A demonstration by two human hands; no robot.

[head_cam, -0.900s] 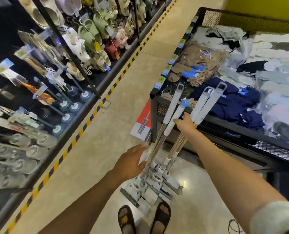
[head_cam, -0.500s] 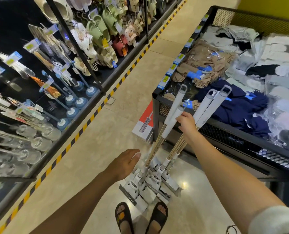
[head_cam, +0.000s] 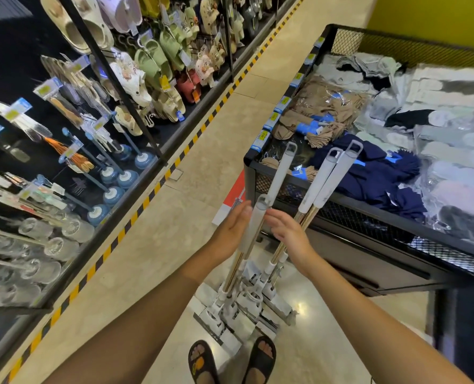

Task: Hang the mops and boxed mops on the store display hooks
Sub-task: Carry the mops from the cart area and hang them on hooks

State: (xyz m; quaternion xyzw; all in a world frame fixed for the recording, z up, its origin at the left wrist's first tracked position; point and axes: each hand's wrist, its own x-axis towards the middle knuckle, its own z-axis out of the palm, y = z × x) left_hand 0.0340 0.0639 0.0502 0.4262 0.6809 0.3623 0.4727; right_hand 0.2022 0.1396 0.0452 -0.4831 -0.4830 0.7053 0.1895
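Two sandalled feet [head_cam: 231, 361] stand on the tiled floor [head_cam: 152, 245] at the bottom of the view, and just beyond them the white heads of several mops [head_cam: 238, 306] rest on the floor, their handles leaning up against the black mesh bin [head_cam: 368, 217]. Both forearms reach forward to one mop handle [head_cam: 254, 225]: the left hand [head_cam: 230, 228] lies flat against its left side and the right hand [head_cam: 288, 231] against its right, each grip spread with fingers straight, the pale sleeve between the palms rather than wrapped. Three more grey handles rise beside it toward the bin's rim. Farther on, a red box [head_cam: 231, 200] lies on the floor beside the bin, which holds folded socks [head_cam: 368, 173]. Left of the aisle, display hooks [head_cam: 72, 151] carry brushes, plungers and slippers.
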